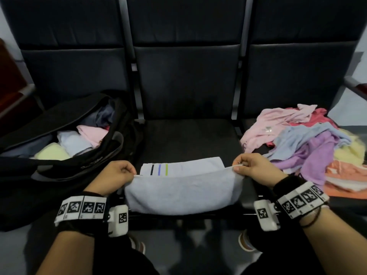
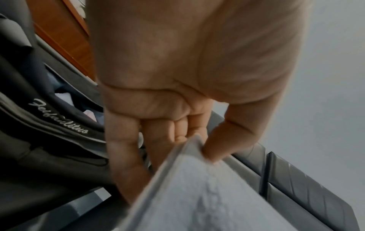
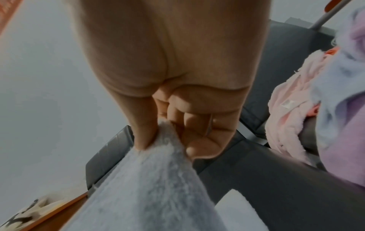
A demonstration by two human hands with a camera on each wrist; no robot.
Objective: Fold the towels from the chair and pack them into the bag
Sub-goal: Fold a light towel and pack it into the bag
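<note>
Dark padded bench seat (image 1: 188,135), fluffy pale-grey striped terry towel (image 1: 182,191) at its front edge.
Left hand (image 1: 113,175) and right hand (image 1: 252,167) pinch its upper corners; open black fabric bag (image 1: 65,171) left, rumpled pastel towel heap (image 1: 305,143) right.

The pale grey towel (image 1: 181,192) is soft, fuzzy terry cloth, matt. The chair seat (image 1: 188,135) looks like smooth dark leatherette with a dull sheen. At left, the black bag (image 1: 65,167) is woven fabric; the towel pile (image 1: 309,145) at right is fluffy cloth.
</note>
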